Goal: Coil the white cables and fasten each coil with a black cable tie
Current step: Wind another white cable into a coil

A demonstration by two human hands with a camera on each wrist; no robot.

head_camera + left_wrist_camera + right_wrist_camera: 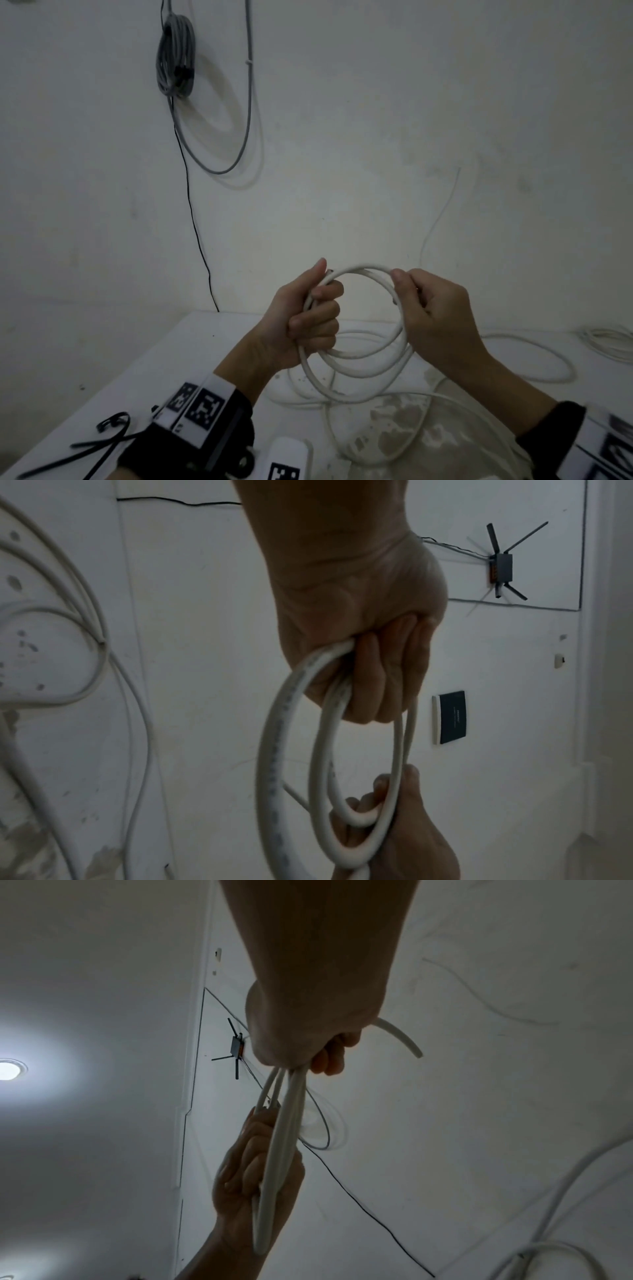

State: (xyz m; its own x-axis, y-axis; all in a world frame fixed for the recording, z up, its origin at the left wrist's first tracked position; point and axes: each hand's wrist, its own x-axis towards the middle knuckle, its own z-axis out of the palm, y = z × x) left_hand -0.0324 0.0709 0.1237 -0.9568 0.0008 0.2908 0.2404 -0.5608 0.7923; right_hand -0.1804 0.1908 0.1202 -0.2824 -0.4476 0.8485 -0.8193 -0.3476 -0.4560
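Holding white cable coil (363, 363) above counter (191, 346): left grip (305, 325) clenching one side, right grip (435, 318) pinching the other; several round loops, tail trailing down.

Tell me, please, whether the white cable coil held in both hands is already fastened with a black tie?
Not fastened. The white round cable coil shows no tie, held only by the left hand and right hand; the black plastic cable ties lie on the table.

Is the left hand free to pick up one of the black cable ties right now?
Probably not: the left hand grips the white coil. The black cable ties lie unobstructed beside that wrist, but the coil would need handing over first.
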